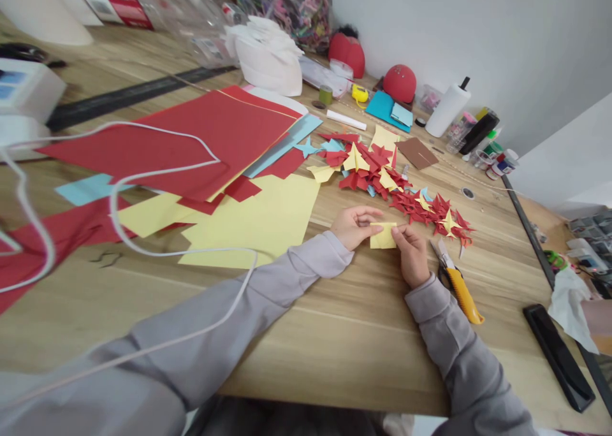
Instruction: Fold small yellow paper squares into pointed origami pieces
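Observation:
A small square of yellow paper point(383, 237), with crease lines across it, is held up between my two hands over the wooden table. My left hand point(354, 227) pinches its left edge between thumb and fingers. At the right edge, my right hand point(411, 252) grips it the same way. Just beyond the hands lies a long heap of folded paper pieces point(377, 165), mostly red with some yellow and light blue. Close to my right wrist rest a yellow utility knife point(465, 294) and dark-handled scissors point(444, 274), partly hidden by the knife.
Large red sheets point(210, 136) and a cut yellow sheet point(253, 222) cover the left side. A white cable point(162, 168) loops across them and over my left sleeve. Bottles point(449, 108) and a tape measure point(359, 94) stand at the back. A black case point(558, 356) lies right.

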### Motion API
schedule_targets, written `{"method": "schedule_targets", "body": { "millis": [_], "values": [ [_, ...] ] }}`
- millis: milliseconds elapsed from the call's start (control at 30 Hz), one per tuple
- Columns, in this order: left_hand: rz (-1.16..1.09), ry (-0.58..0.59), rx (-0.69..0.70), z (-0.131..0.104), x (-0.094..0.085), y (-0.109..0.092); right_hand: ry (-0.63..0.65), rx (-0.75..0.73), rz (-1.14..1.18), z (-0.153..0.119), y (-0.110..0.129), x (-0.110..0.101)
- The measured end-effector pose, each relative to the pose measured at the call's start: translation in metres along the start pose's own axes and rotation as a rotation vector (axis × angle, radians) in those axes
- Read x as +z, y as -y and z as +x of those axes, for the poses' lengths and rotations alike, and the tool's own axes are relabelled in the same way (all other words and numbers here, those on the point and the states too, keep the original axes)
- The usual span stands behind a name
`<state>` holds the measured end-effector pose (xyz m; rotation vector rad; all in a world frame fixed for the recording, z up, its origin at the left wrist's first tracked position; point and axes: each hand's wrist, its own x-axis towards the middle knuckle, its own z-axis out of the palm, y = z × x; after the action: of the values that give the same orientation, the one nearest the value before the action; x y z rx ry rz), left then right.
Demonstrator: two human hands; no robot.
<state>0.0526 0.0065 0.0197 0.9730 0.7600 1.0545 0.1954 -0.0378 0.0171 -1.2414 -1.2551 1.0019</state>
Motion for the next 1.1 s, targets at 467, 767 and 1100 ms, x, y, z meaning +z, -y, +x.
{"method": "schedule_targets", "body": {
  "millis": [467,767,1100],
  "values": [
    [-0.022,-0.011,-0.015,0.0003,-0.0020,-0.0011,-0.003,0.033,0.087,-0.0012,-0.0013,-0.0013],
    [0.046,-0.002,0.019,0.0003,-0.0005,0.0036,0.049,0.055,0.023,-0.0019,0.0037,0.0013],
    [0.116,0.029,0.017,-0.0017,0.0007,0.0055,0.058,0.084,0.053,-0.0027,0.0057,0.0044]
  ]
}}
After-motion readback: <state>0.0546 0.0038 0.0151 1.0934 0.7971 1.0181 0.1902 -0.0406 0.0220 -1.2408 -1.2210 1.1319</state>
